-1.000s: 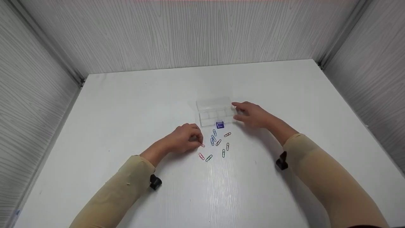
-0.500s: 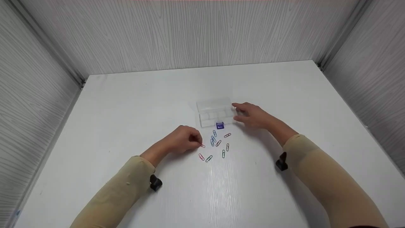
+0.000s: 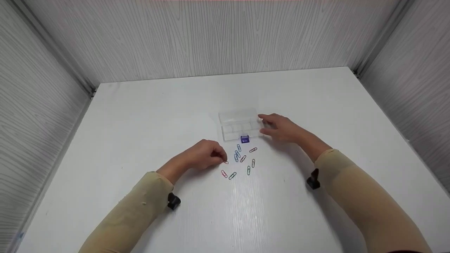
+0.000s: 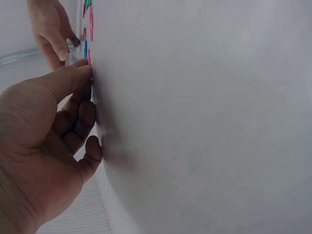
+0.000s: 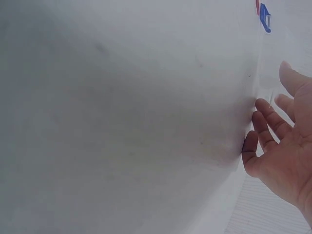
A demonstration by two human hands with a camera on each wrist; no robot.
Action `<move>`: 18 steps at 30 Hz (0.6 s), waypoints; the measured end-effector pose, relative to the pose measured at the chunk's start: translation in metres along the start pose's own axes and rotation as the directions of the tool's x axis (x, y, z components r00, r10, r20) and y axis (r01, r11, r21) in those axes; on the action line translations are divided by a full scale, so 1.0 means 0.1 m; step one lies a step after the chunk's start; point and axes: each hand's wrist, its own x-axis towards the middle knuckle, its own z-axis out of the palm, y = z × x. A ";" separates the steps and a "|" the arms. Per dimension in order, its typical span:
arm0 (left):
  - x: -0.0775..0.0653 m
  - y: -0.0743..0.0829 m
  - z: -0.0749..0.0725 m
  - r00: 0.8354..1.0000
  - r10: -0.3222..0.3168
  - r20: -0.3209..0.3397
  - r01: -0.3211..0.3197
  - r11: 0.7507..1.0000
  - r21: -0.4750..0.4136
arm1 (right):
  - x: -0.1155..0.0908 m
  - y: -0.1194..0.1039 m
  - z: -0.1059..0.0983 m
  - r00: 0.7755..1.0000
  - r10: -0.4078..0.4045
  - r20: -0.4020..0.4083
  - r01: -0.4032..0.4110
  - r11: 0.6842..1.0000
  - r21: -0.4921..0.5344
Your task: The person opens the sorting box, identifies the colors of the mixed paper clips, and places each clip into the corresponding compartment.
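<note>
In the head view my left hand [image 3: 207,154] pinches a small pinkish paper clip [image 3: 226,162] between thumb and index finger, down at the table surface. Most of that clip is hidden by the fingertips. A clear plastic compartment box [image 3: 230,136] lies with its lid [image 3: 237,115] folded back and its purple latch [image 3: 245,139] facing me. At the box's right end rests my right hand [image 3: 281,128], thumb and fingers spread and relaxed. The right wrist view shows these fingers [image 5: 263,129] beside the clear plastic, not closed round it.
Loose paper clips lie in front of the box: blue ones [image 3: 236,156], dark red ones [image 3: 253,150], green ones [image 3: 232,175] and a pink one [image 3: 224,173]. The white table [image 3: 147,116] meets a grey wood-grain wall [image 3: 225,38] at the back.
My left hand stays almost in place; its fingertips now cover slightly more of the pinched paper clip. The right hand, the box and the loose clips have not visibly moved.
</note>
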 end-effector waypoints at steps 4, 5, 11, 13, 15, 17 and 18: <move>0.00 0.00 0.02 1.000 0.018 0.004 -0.018 0.999 0.029 | 0.00 0.02 0.01 1.000 -0.012 -0.004 0.012 1.000 -0.004; 0.00 0.00 0.02 1.000 0.015 0.000 -0.015 1.000 0.025 | 0.00 0.02 0.01 1.000 -0.015 -0.004 0.015 1.000 -0.006; -0.02 -0.04 0.03 0.999 -0.027 -0.032 0.026 0.999 -0.030 | -0.02 0.00 0.01 1.000 -0.012 -0.006 0.012 1.000 0.007; -0.02 -0.05 0.03 0.999 -0.030 -0.028 0.029 0.999 -0.024 | -0.02 0.00 0.01 1.000 -0.011 -0.009 0.011 1.000 0.003; -0.02 -0.04 0.03 0.999 -0.030 -0.018 0.030 0.999 -0.019 | -0.02 0.00 0.01 1.000 -0.011 -0.011 0.011 1.000 -0.004; -0.01 -0.03 0.02 0.999 -0.044 -0.001 0.044 0.999 -0.010 | -0.02 0.00 0.01 1.000 -0.011 -0.011 0.011 1.000 -0.007; -0.01 -0.03 0.02 0.999 -0.043 0.009 0.043 0.999 -0.003 | -0.02 0.00 0.01 1.000 -0.009 -0.011 0.009 1.000 -0.007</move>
